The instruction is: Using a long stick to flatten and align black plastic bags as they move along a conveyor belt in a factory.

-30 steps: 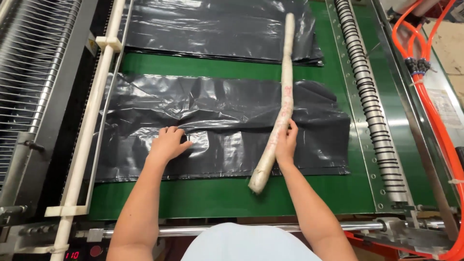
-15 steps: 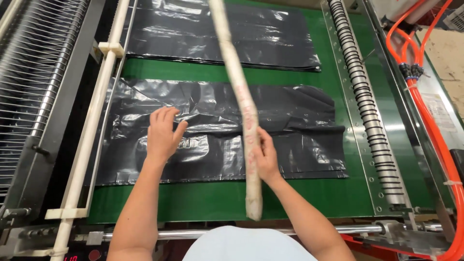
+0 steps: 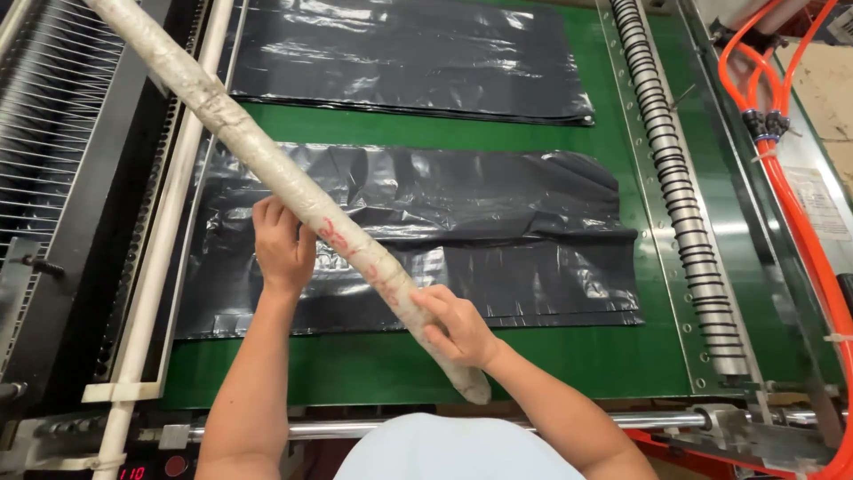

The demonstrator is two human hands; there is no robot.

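- Head view is showing the right hand [image 3: 458,329] closing around the near end of a long whitish cardboard tube [image 3: 293,191], fingers wrapped over it, just above the tube's lower tip.
- From that grip the tube is running up and to the left, its long axis lying diagonally across the machine bed, with the far end passing beyond the top left corner.
- The left hand [image 3: 283,244] is lying open and flat, palm down, on the nearer stack of black plastic bags [image 3: 498,240], just beside the tube's middle and holding nothing.
- Those bags are resting on the green conveyor belt [image 3: 569,364], with a second black stack [image 3: 409,58] lying further away.
- A ridged metal roller [image 3: 680,191] and orange hoses [image 3: 800,196] are sitting to the right.
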